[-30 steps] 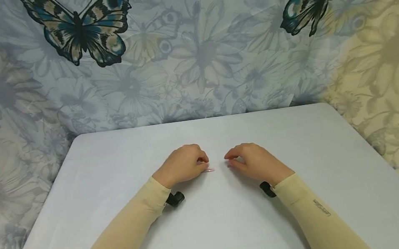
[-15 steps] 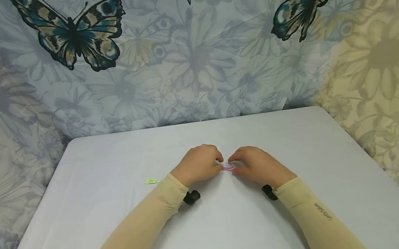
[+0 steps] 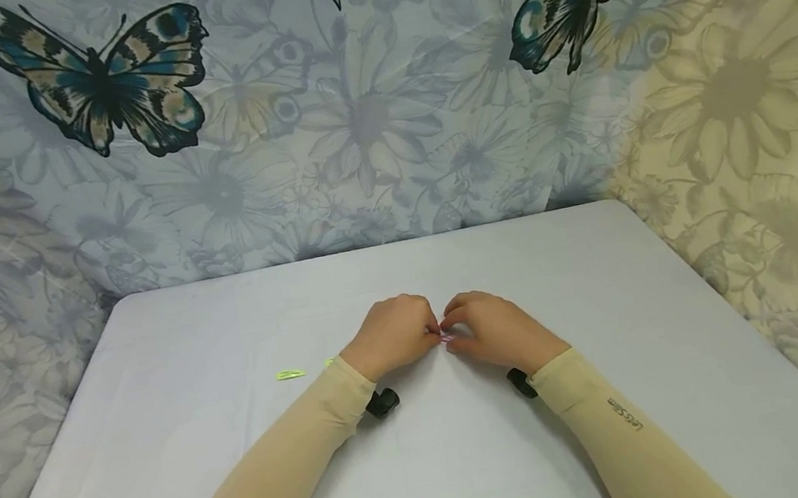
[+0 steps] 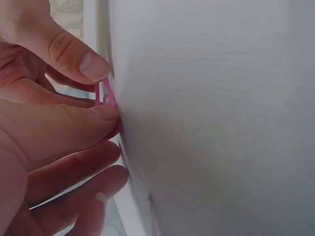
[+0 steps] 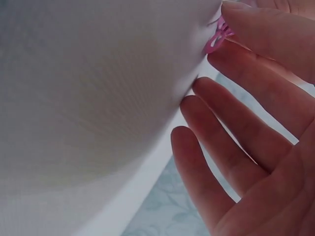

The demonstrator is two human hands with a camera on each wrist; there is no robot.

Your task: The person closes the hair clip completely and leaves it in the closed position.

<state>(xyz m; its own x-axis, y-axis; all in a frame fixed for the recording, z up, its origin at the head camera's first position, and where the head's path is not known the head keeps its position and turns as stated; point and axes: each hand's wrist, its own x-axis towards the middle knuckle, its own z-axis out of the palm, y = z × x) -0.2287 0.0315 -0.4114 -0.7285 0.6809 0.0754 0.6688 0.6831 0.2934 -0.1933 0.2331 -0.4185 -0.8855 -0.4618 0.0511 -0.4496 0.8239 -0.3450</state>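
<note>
Both hands meet low over the white table. Between them is a pink snap hair clip (image 4: 111, 93), mostly covered by fingers in the head view. My left hand (image 3: 397, 335) pinches one part of it between thumb and fingertips. My right hand (image 3: 498, 327) has thumb and index finger at the clip's other end, its looped tip (image 5: 214, 43) showing between them in the right wrist view. The other right fingers are spread out near the tabletop. Left of the hands lies a light green hair clip (image 3: 290, 374); another green piece (image 3: 329, 362) peeks out behind the left sleeve.
The white-covered table (image 3: 191, 335) runs back to a butterfly-and-flower patterned cloth (image 3: 382, 117). A thin pink strip (image 4: 153, 216) shows on the table low in the left wrist view. A small black camera (image 3: 383, 403) sits beneath the left wrist.
The left hand has moved right to the right hand, and both are now at the pink clip. The green clips have come into view as the left arm shifted. The head view has turned slightly.
</note>
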